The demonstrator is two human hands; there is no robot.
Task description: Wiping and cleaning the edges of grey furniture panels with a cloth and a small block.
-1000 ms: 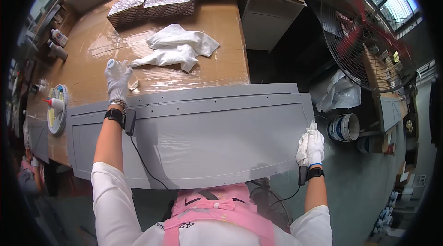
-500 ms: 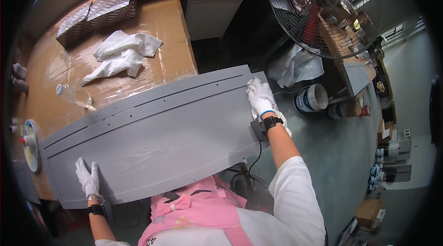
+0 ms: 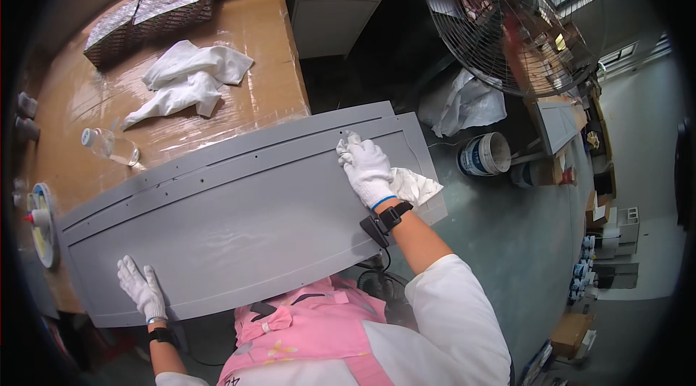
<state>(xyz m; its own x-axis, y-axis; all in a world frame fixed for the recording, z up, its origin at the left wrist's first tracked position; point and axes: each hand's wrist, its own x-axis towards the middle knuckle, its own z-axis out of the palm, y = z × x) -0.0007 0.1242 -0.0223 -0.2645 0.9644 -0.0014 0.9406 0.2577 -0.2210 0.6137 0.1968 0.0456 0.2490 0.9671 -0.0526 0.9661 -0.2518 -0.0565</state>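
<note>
A long grey panel [image 3: 254,219] with a recessed field and a slightly curved near edge lies in front of me, one part over the tabletop. Small dark holes or dots run along its far side. My right hand [image 3: 365,171], in a white glove, presses a crumpled white cloth [image 3: 416,187] on the panel's right part; the cloth trails out beside the wrist. At the panel's left end my left hand [image 3: 141,289], also gloved, rests flat with the thumb apart and holds nothing.
The brown, film-wrapped table [image 3: 246,20] bears a white rag [image 3: 190,78], a clear bottle [image 3: 112,147] and patterned boxes [image 3: 174,5]. A round tray [image 3: 45,230] stands at the left edge. Rightward are a large caged fan [image 3: 507,23], a bucket [image 3: 494,154] and a plastic bag [image 3: 467,103].
My right hand has slid left with the cloth, from the panel's right end inward along its surface. The left hand stays at nearly the same place.
</note>
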